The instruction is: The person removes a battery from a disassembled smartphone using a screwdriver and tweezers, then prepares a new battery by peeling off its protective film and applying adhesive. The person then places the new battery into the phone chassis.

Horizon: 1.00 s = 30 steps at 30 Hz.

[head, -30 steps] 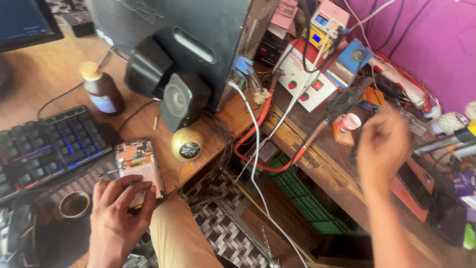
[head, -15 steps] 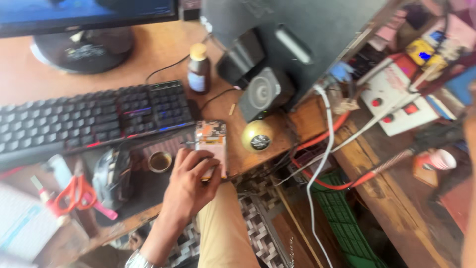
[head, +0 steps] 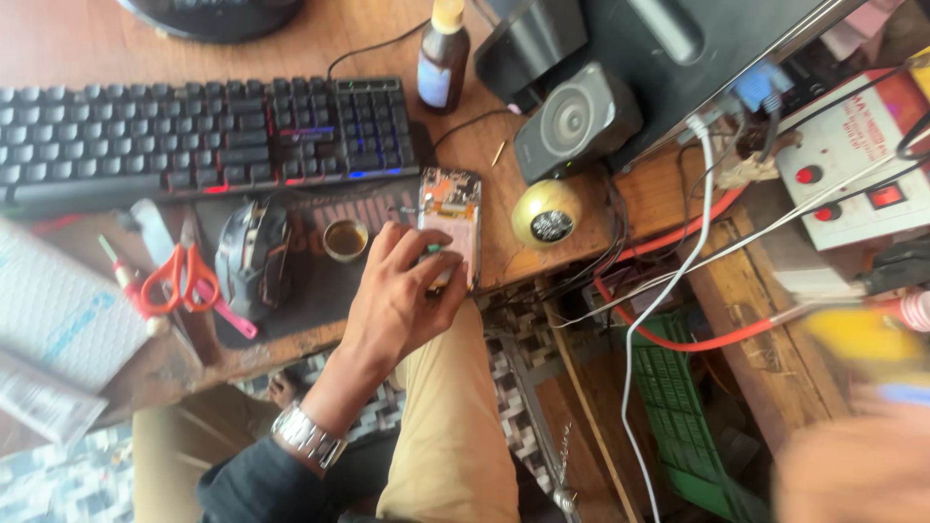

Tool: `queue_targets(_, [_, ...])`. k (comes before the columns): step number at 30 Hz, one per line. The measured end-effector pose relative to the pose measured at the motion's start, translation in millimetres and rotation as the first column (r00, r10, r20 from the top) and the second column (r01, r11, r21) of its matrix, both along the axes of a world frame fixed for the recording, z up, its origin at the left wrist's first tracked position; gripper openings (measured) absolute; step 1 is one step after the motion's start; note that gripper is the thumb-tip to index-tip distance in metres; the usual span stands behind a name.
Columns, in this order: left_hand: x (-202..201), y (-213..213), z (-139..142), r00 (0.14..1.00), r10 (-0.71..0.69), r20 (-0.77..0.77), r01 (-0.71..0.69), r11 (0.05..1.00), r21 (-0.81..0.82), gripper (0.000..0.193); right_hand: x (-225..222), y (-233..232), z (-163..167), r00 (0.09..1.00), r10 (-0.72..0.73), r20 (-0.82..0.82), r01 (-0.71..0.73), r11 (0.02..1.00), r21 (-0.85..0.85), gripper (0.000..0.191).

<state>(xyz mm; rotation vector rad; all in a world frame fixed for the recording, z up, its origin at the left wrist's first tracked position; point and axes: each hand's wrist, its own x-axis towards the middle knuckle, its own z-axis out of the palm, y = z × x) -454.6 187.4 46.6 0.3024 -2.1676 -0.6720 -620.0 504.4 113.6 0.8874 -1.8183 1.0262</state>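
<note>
head view, looking down, close over desk

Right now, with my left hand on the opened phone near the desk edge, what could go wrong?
1. The opened phone with bare circuit boards lies close to the edge of the wooden desk; a push from the left hand might slide it off.
2. The small round cup of brown liquid stands just beside the hand and could tip onto the boards.
3. The right hand is blurred near the red and white cables and may snag them.

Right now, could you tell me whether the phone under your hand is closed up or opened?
Opened. The phone lies flat on the desk, its back off and inner parts showing, under the left hand.
</note>
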Motion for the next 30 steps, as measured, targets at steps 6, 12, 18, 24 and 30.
queue_targets(6, [11.0, 0.4, -7.5, 0.999, 0.038, -0.035, -0.037, 0.999, 0.009, 0.011, 39.0, -79.7, -27.1, 0.927, 0.368, 0.071, -0.375, 0.915, 0.152, 0.017])
queue_targets(12, [12.7, -4.8, -12.4, 1.000, 0.013, -0.003, -0.013, 1.000, 0.018, 0.011, 48.3, -121.3, -33.6, 0.951, 0.284, 0.123, -0.308, 0.912, 0.271, 0.014])
queue_targets(18, [9.8, -11.2, -16.3, 1.000, -0.002, -0.008, 0.003, 1.000, 0.020, 0.013, 37.9, -132.8, -37.7, 0.917, 0.378, 0.128, -0.395, 0.904, 0.162, 0.012])
queue_targets(24, [6.0, -10.1, -18.3, 1.000, 0.013, 0.012, -0.013, 1.000, 0.002, 0.012, 26.5, -135.1, -36.2, 0.917, 0.342, 0.204, -0.385, 0.893, 0.235, 0.009])
queue_targets(30, [6.2, -8.3, -18.8, 1.000, 0.018, 0.012, -0.018, 1.000, 0.013, 0.013, 22.2, -136.7, -35.3, 0.919, 0.313, 0.240, -0.372, 0.890, 0.262, 0.009])
